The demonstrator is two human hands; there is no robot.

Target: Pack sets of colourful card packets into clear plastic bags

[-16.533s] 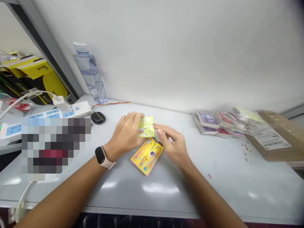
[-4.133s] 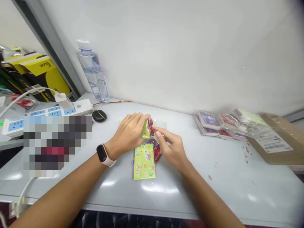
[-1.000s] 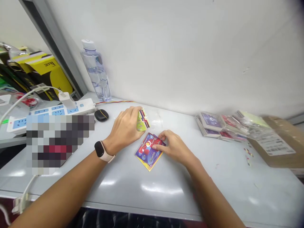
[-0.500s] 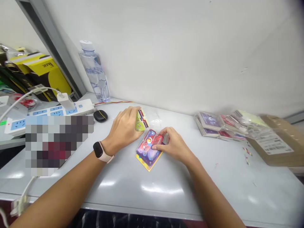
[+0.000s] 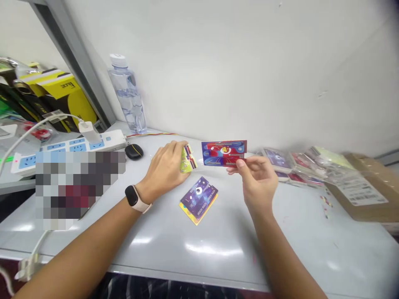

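Note:
My right hand point(image 5: 257, 176) pinches a red and blue card point(image 5: 222, 153) by its lower right corner, raised above the table. My left hand point(image 5: 165, 168), with a watch on the wrist, has its fingers curled round a green card with dark stripes point(image 5: 188, 160). Between and below the hands, a purple card point(image 5: 199, 195) lies on the table, overlapping a yellow card point(image 5: 197, 221) whose lower edge shows.
At the right, packs of cards point(image 5: 277, 160) lie beside a brown cardboard parcel point(image 5: 368, 191). To the left stand a water bottle point(image 5: 127, 99) and a white power strip point(image 5: 115, 140), near a black mouse-like object point(image 5: 134, 151).
My right hand has lifted the red and blue card off the pile and moved it up and right, uncovering the purple card. My left hand has barely moved.

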